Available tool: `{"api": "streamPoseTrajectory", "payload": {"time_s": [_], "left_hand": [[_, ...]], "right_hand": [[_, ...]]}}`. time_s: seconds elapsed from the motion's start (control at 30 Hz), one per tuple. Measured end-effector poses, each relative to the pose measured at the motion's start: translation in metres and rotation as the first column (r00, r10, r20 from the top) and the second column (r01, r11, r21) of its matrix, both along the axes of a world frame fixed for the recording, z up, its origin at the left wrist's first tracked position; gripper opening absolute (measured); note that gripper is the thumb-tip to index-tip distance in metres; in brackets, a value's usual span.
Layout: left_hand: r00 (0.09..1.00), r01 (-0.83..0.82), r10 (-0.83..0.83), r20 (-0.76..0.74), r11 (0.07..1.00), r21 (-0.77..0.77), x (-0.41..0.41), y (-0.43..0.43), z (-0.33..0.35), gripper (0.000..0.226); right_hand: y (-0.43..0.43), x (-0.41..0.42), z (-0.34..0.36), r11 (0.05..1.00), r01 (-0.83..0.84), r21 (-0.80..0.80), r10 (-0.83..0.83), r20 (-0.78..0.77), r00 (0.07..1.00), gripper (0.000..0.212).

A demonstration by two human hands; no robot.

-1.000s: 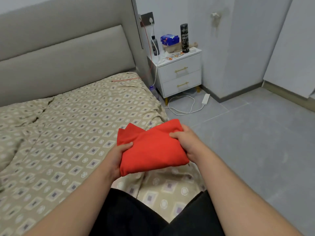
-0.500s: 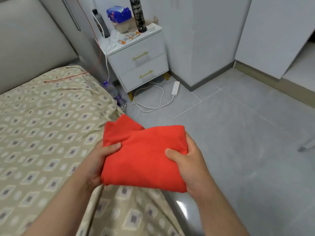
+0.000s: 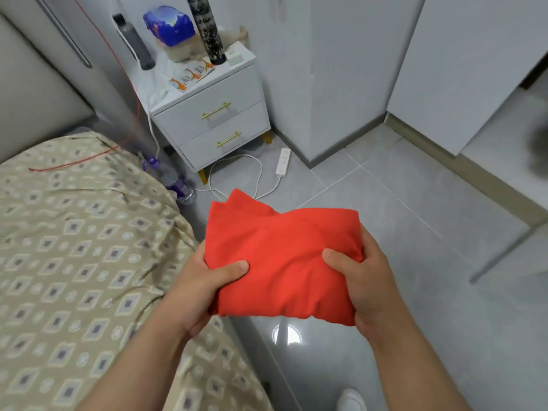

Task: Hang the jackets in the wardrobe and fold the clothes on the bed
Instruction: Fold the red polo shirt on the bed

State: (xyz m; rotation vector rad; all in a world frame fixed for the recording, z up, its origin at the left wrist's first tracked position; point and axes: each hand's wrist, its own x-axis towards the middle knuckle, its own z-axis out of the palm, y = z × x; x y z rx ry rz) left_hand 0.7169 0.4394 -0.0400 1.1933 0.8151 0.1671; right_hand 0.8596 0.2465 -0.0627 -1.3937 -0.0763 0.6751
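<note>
Holding folded red cloth [image 3: 281, 262] in mid-air with both grips, clear of bed [image 3: 74, 262], over floor [image 3: 415, 247] just past bed edge. Pinching near-left corner with left grip [image 3: 204, 289], thumb on top, fingers curled beneath and out of sight. Clamping near-right edge with right grip [image 3: 367, 280], thumb likewise on top, fingers wrapped under. Nothing slack in either hold; no free grip. Lying left to right between the grips, as to long axis, with loose layered corner pointing away toward nightstand [image 3: 213, 114]. Equally near to both grips, so no reach needed. Judged: fold done, carry in hand; next likely setting down flat or stowing. To the left, just beside left grip: bed, patterned cover rumpled and soft, probably apt to tilt a stack. To the right and ahead: white panels [image 3: 462, 69], maybe wardrobe doors, cannot tell; no open shelf in view. Below: floor of glossy grey tile, with glare spot [image 3: 287, 333] just under cloth. By nightstand, well apart from cloth: power strip [image 3: 283, 161] on floor; bottle [image 3: 175, 179] between bed and nightstand. At bottom edge: shoe toe [image 3: 351, 400]. Risk, as a guess: far corner springing open on early release of one grip; safer keeping both on until flat on a surface.
</note>
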Motion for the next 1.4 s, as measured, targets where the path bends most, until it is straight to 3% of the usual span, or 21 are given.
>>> {"api": "streamPoseTrajectory", "payload": {"time_s": [0.17, 0.4, 0.6, 0.77, 1.1, 1.27, 1.4], "left_hand": [[1.0, 0.001, -0.003, 0.027, 0.999, 0.052, 0.055, -0.024, 0.089, 0.058], [0.991, -0.016, 0.017, 0.135, 1.0, -0.007, 0.11, -0.069, 0.211, 0.059], [0.966, -0.031, -0.007, 0.257, 0.989, 0.141, 0.118, -0.076, 0.338, 0.068], [0.933, -0.103, 0.012, 0.36, 0.966, 0.236, 0.124, -0.081, 0.42, 0.06], [0.892, -0.226, 0.096, 0.442, 0.941, 0.252, 0.112, -0.071, 0.525, 0.049], [0.871, -0.168, 0.066, 0.487, 0.971, 0.169, 0.138, -0.071, 0.546, 0.045], [0.873, -0.038, -0.03, 0.486, 0.991, 0.128, 0.185, -0.08, 0.553, 0.058]], "right_hand": [[-0.033, 0.051, 0.091, 1.0, -0.02, 0.005, 0.02, 0.031, 0.999, 0.059], [-0.073, 0.095, 0.229, 1.0, -0.011, -0.006, 0.012, 0.115, 0.993, 0.057], [-0.08, 0.108, 0.343, 0.995, -0.013, 0.095, -0.007, 0.208, 0.978, 0.058], [-0.075, 0.123, 0.422, 0.971, -0.098, 0.217, 0.02, 0.333, 0.943, 0.057], [-0.053, 0.134, 0.524, 0.908, -0.259, 0.329, 0.118, 0.392, 0.912, 0.052], [-0.068, 0.156, 0.558, 0.917, -0.238, 0.32, 0.08, 0.438, 0.896, 0.046], [-0.089, 0.186, 0.576, 0.94, -0.182, 0.289, 0.022, 0.482, 0.876, 0.046]]}}
